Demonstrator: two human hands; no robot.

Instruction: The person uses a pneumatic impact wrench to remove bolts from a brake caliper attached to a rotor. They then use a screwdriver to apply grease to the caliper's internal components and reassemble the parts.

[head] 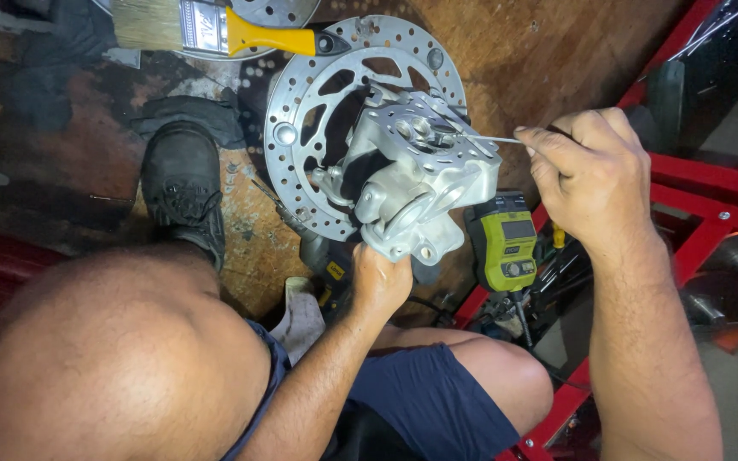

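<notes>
Casting (pixel 416 183) (rough grey aluminium) gripped by left hand (pixel 379 282); right hand (pixel 587 171) pinches thin steel pick (pixel 493 139); drilled disc (pixel 318 94) on stained wooden floor (pixel 540 51).

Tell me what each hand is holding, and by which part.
Left hand grips the grey cast-metal engine part by its lower end. Right hand pinches the near end of a thin metal pick, tip at the part's top.
</notes>
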